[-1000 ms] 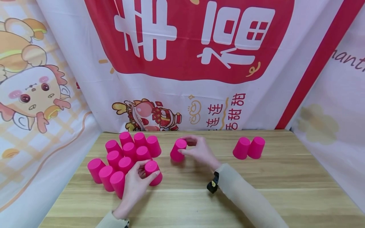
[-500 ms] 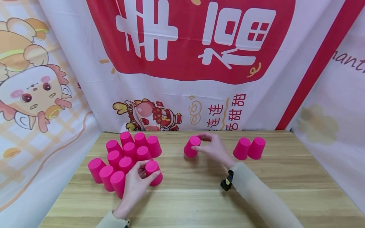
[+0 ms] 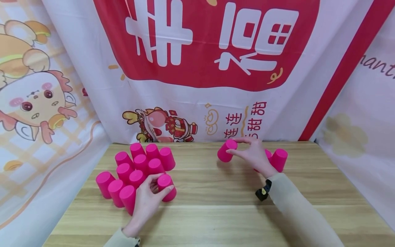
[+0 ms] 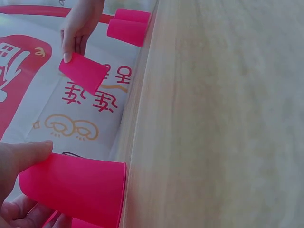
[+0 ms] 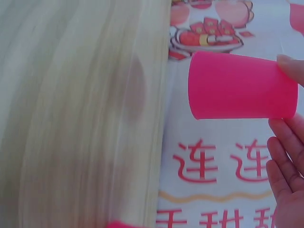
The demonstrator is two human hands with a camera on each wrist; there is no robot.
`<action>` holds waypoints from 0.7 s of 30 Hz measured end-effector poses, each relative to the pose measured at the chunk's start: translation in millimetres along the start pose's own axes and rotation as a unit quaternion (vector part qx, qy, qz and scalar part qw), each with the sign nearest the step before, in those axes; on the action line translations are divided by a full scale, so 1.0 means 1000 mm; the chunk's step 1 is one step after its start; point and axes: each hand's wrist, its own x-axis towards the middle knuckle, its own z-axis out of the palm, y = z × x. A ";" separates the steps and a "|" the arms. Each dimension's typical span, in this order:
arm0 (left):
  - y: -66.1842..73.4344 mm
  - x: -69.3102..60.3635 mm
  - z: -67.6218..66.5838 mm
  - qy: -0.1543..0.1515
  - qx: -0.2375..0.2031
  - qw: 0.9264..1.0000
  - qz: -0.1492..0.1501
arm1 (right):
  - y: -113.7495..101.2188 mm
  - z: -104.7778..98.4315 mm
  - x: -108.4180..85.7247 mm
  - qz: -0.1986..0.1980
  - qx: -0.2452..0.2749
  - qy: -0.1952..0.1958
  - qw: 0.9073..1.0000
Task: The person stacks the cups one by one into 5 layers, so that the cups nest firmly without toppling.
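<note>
The raised cup (image 3: 227, 151) is vivid pink, a smooth, plain tapered cylinder with a flat, round base on top and its wider mouth turned down. It is in the air above the far part of the counter (image 3: 197, 223), right of the middle. The right hand (image 3: 254, 154) pinches it near the narrow end, thumb on one side and fingertips on the other; the right wrist view shows its wall as one even, matte surface with a faint sheen, and a gap between mouth and counter.

The left hand (image 3: 148, 197) grasps the left cup (image 3: 166, 188), thumb and fingers curled about its wall. This cup has the same pink colour and shape, and stands mouth down on the counter at the near right edge of a cluster (image 3: 140, 164) of matching cups, packed closely in slanting rows. Farther right, a pair (image 3: 279, 160) of the same cups stands side by side, one partly hidden behind the right hand.

The counter is pale wood with long, streaky grain and a soft gloss. Behind it hangs a white cloth (image 3: 197, 97), gently creased, printed with a large red patch (image 3: 197, 77) and white characters
</note>
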 end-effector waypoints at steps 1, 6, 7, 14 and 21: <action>0.000 0.000 0.000 0.000 0.000 1.000 0.000 | 0.002 -0.004 0.000 0.000 -0.007 0.003 1.000; 0.000 0.001 0.000 0.000 -0.001 1.000 -0.002 | 0.011 -0.020 0.002 0.007 -0.033 0.007 0.999; 0.000 0.001 0.000 0.000 -0.002 1.000 -0.001 | 0.013 -0.023 0.002 0.008 -0.040 0.006 0.999; 0.001 0.002 0.000 -0.001 -0.009 1.000 0.004 | 0.028 -0.036 0.004 0.023 -0.080 -0.021 0.996; 0.008 0.000 0.004 -0.021 -0.056 0.998 0.013 | 0.041 -0.042 0.001 0.021 -0.118 -0.041 0.992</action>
